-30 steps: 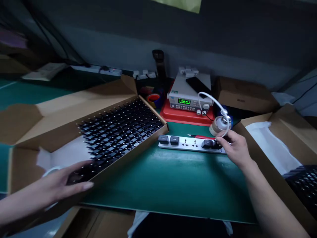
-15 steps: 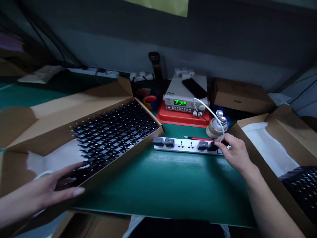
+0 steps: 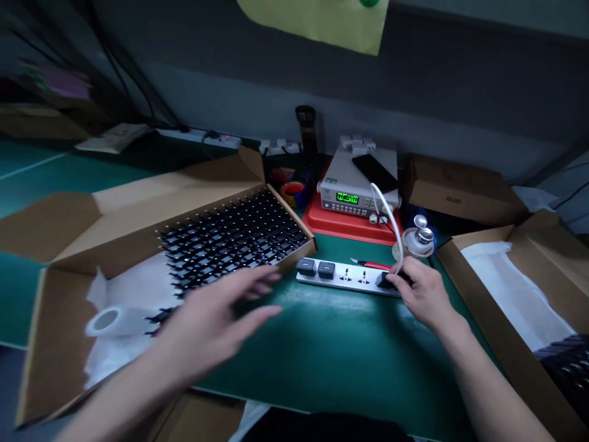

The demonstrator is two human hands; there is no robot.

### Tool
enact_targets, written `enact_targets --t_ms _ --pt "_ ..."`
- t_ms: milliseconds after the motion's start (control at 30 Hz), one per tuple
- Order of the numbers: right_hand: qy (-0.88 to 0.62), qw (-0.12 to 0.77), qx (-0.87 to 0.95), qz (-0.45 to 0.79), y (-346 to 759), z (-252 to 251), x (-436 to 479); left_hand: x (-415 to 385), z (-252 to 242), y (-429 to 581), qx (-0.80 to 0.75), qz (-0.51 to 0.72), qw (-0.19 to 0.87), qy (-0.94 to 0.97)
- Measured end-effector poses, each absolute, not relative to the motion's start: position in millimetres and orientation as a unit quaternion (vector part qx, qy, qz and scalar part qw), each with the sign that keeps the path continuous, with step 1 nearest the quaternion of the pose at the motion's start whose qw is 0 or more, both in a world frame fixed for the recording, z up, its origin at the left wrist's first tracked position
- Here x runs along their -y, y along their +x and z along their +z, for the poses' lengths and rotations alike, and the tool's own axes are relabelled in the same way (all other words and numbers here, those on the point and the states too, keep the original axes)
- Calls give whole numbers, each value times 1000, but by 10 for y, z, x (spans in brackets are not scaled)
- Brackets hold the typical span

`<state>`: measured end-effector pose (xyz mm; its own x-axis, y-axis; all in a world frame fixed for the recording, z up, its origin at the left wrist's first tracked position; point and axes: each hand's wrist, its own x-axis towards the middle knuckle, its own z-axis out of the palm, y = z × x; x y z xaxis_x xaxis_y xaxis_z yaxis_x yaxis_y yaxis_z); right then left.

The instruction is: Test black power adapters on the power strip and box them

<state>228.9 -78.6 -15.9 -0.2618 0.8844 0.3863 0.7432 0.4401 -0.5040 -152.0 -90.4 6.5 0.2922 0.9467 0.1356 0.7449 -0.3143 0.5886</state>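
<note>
A white power strip (image 3: 338,282) lies across the green table, with black charger plugs (image 3: 306,266) seated in sockets at its left end. My right hand (image 3: 421,291) pinches the end of a white cable (image 3: 393,230) against another black charger (image 3: 383,280) towards the strip's right; whether the connector is seated is hidden by the fingers. The cable runs back to the grey meter (image 3: 347,199) with a lit green display. My left hand (image 3: 225,313) is open, somewhat blurred, its fingers apart before the carton (image 3: 289,261) packed with rows of black plugs (image 3: 230,233).
Behind the strip lie a red-handled knife (image 3: 370,264) and a tape roll (image 3: 409,245) holding metal-capped bottles (image 3: 424,235). The meter stands on a red tray (image 3: 340,232), a phone (image 3: 375,172) on top. At right is a second open carton (image 3: 483,313), with a closed brown box (image 3: 455,190) behind.
My left hand has moved right from the carton's near left end towards the strip, fingers empty. My right hand has shifted left along the strip with the cable end, from one charger to another.
</note>
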Motion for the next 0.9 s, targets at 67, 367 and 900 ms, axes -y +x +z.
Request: enact_targets --t_ms 67,367,900 --pt "-519 274 805 86 2235 -165 781 857 -43 -917 -463 253 285 800" --pt "-509 269 818 10 2227 -232 847 409 -655 654 -311 331 436 777" --pt "-509 293 809 24 2246 -252 829 370 -956 866 -332 377 465 729"
